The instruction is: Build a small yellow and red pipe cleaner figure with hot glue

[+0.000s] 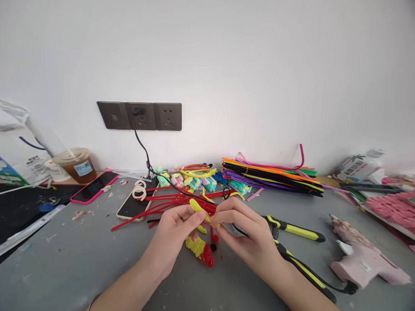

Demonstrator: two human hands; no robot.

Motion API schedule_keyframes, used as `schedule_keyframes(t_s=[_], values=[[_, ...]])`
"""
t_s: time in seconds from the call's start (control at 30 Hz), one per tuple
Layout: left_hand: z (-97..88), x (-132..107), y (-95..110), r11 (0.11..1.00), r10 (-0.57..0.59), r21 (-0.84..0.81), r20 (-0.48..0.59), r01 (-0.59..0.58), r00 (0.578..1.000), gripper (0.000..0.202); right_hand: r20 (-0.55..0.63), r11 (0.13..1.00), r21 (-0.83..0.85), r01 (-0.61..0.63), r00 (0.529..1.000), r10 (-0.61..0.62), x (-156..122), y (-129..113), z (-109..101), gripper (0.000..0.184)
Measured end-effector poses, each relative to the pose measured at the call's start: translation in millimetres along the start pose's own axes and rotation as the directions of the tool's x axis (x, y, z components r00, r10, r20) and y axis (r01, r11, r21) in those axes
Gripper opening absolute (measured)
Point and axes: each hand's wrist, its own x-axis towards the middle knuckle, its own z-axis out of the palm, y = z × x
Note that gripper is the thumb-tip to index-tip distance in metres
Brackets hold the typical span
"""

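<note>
Between my two hands is a yellow pipe cleaner (197, 207), folded into a short thick piece. My left hand (179, 225) pinches it between thumb and forefinger. The fingertips of my right hand (246, 227) are closed on its lower right end. Just below lies a yellow and red figure wound from pipe cleaners (200, 251), partly hidden by my left hand. Beside it are a small red ball (214, 238) and a black one (213, 248). Red pipe cleaners (137, 219) spread out behind my left hand.
Black and yellow pliers (298, 230) and a pink glue gun (363, 256) lie at the right. Bundled pipe cleaners (271, 176) rest by the wall. At the left are two phones (94, 188) and a drink cup (77, 165). A black cord (143, 146) runs from the socket (141, 116) across the table.
</note>
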Motion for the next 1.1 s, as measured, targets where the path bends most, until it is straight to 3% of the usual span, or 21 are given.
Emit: schedule_keyframes(t_s=[0.1,0.2,0.37,0.53,1.1], values=[[1.0,-0.9,0.9,1.000,-0.012,-0.008,0.013,0.012,1.000,0.033,0.064,0.998,0.064,-0.005,0.998,0.001,2.4,1.5,-4.6,0.019],[1.5,-1.3,1.7,0.999,-0.053,0.000,0.069,0.053,0.996,0.034,0.177,0.968,0.212,-0.135,0.979,0.098,5.1,4.3,-12.3,0.013],[-0.6,-0.8,2.9,0.992,-0.116,0.061,0.180,0.107,0.977,0.033,0.416,0.856,0.336,-0.392,0.877,0.239,9.4,9.4,-24.6,0.013],[-0.6,-2.3,2.9,0.984,-0.164,0.117,0.289,0.136,0.943,0.029,0.545,0.710,0.441,-0.550,0.792,0.275,10.0,13.0,-29.0,0.015],[2.1,-8.0,6.6,0.964,-0.253,0.181,0.395,0.195,0.883,0.026,0.653,0.418,0.568,-0.709,0.698,0.295,6.0,14.5,-25.7,0.021]])
